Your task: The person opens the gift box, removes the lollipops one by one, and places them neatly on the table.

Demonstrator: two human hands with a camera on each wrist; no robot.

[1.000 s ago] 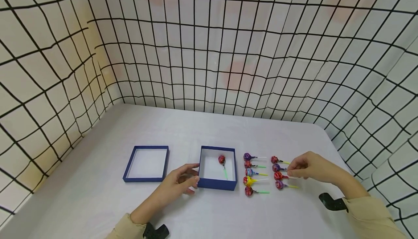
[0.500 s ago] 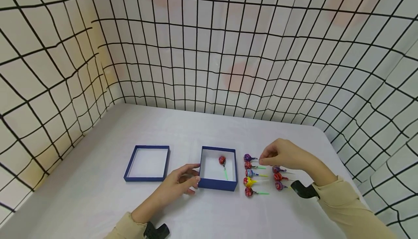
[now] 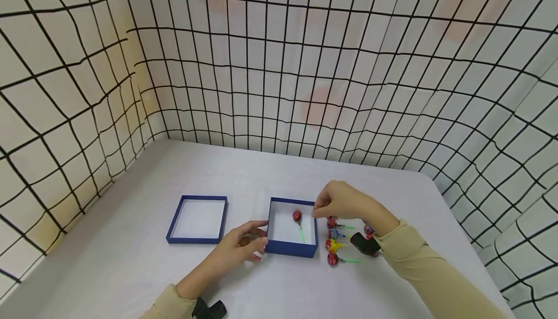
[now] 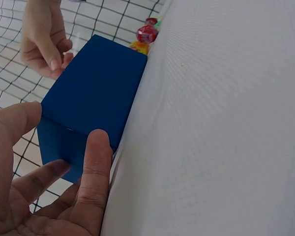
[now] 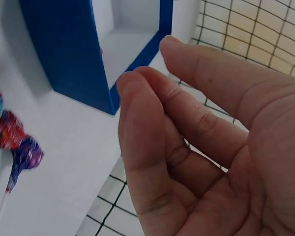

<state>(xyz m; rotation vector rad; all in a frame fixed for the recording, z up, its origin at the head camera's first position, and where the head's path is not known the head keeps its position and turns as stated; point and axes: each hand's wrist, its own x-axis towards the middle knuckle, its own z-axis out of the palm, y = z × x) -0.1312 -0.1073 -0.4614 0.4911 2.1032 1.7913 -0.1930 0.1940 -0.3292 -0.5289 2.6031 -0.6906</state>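
Note:
A blue box [image 3: 290, 248] with a white inside stands on the table, with one red lollipop [image 3: 297, 216] lying in it. My left hand [image 3: 241, 241] rests its extended fingers against the left side of the box. At the right rim is my right hand [image 3: 344, 201], fingers bent and the thumb apart from the forefinger; nothing shows between them in the right wrist view. Beside the box lies a column of lollipops, among them a yellow one [image 3: 332, 246], a red one [image 3: 333, 259] and a purple one [image 5: 29, 152], the last hidden by the hand in the head view.
To the left lies a shallow blue-rimmed lid [image 3: 193, 241], white inside up. A second group of lollipops [image 3: 369, 231] is mostly covered by my right sleeve. Black netting [image 3: 261, 67] over white cloth surrounds the white table [image 3: 131, 241].
My right hand has moved left from the far lollipop column, across the nearer column, to the right rim of the box. The left hand has stayed at the box.

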